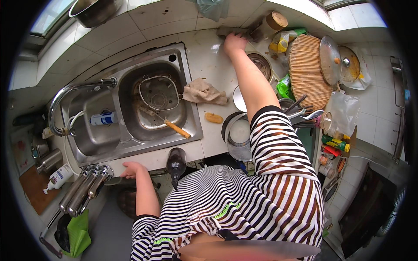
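Note:
At the back of the counter [207, 54], my right hand [235, 42] presses on what looks like a flat grey rag [225, 31]; its fingertips are partly hidden. A container with a tan lid [278, 20] lies tilted just to the right of that hand. Beneath my stretched right forearm are a round metal lid [259, 65] and several bowls. My left hand [134, 170] rests at the counter's front edge with fingers extended, holding nothing, near upright steel cylinders [89, 185]. A beige cloth [204, 91] lies crumpled by the sink's right rim.
The double sink [193, 126] holds a wire-rimmed strainer [157, 93], a wooden-handled brush [177, 129] and a blue-and-white bottle [103, 118]. A dark pump bottle [176, 160] stands at the front edge. A yellowish sponge [214, 118], stacked pots [239, 132] and a bamboo mat [307, 71] occupy the right side.

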{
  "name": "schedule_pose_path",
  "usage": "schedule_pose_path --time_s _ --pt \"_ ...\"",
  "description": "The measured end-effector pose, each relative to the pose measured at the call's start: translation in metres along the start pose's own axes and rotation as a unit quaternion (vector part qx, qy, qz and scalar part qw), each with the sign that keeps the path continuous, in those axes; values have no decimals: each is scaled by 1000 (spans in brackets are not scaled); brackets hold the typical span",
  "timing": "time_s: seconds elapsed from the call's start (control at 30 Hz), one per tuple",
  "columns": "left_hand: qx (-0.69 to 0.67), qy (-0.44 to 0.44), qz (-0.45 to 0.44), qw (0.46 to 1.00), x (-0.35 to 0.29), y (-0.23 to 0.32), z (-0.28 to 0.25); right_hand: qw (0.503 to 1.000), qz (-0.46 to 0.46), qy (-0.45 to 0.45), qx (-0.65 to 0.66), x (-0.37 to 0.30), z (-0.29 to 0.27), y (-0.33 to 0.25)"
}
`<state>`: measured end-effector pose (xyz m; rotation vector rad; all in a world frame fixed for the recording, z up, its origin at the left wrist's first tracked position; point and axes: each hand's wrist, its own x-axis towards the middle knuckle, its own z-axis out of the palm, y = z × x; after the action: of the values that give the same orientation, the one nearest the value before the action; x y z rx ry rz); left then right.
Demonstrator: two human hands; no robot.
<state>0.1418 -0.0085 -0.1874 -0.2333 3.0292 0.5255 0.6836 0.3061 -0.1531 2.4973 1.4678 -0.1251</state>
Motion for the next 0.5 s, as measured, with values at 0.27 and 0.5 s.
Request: schedule_pose_path --time_s 0.27,0.5 --pt "-3 8 1 1000 -2 -4 1 996 75 31 21 39 8 11" --pt "12 11 14 1000 -2 4 1 976 -107 186 -33 -28 8 -132"
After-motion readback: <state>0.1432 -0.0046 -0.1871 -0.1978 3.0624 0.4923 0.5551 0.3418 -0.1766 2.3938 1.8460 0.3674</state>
